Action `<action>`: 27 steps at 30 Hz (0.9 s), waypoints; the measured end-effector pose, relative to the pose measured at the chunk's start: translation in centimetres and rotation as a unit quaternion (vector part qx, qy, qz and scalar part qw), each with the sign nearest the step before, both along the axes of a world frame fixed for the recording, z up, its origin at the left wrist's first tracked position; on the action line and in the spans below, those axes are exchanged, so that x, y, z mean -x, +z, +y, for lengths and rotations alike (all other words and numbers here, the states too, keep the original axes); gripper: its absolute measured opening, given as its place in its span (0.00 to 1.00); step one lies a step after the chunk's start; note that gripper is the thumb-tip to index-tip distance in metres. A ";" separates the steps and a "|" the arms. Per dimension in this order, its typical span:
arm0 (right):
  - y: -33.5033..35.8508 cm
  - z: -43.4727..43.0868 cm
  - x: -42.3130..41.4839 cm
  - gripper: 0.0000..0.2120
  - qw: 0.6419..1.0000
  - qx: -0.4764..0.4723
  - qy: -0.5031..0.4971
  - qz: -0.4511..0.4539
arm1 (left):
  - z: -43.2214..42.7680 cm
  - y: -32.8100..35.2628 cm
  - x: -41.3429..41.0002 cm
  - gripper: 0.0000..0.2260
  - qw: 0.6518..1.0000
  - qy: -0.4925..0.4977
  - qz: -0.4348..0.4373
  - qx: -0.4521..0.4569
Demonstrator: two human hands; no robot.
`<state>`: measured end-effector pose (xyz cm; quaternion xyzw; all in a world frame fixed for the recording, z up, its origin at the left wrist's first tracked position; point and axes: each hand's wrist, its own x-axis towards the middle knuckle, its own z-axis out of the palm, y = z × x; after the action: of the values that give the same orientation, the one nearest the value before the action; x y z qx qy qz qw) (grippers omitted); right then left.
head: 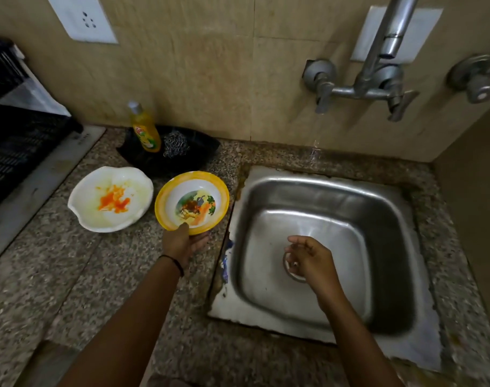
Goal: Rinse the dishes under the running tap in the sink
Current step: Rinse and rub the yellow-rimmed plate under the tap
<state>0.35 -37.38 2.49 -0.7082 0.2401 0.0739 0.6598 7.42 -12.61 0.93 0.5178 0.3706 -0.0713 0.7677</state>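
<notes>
Item 1: yellow-rimmed bowl [192, 202]. It was round, so we recorded no long axis. Its mouth faced upward, at the granite counter [98, 275] just left of the sink [336, 188]. It had a cartoon print on its floor, and we found no legible writing. The left hand [182, 243] gripped its near rim, thumb inside, fingers beneath.
Item 2: right hand [312, 259], over the sink's drain, fingers loosely curled, holding nothing.
Item 3: white bowl [110, 199], orange-stained, mouth up, just beside the first.
Item 4: yellow dish-soap bottle [144, 129], standing cap-up in a black tray [199, 155] beside a steel scrubber [176, 143]. We could not read its red label.
</notes>
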 end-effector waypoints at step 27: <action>14.4 -14.5 -19.1 0.10 0.861 0.465 -0.122 -0.168 | -16.6 8.1 -2.9 0.14 0.924 -0.355 -0.129 0.059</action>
<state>19.45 -51.89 16.94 -0.8995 0.2168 -0.2473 0.2877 10.35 -29.26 9.05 0.5743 0.0554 -0.2939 0.7620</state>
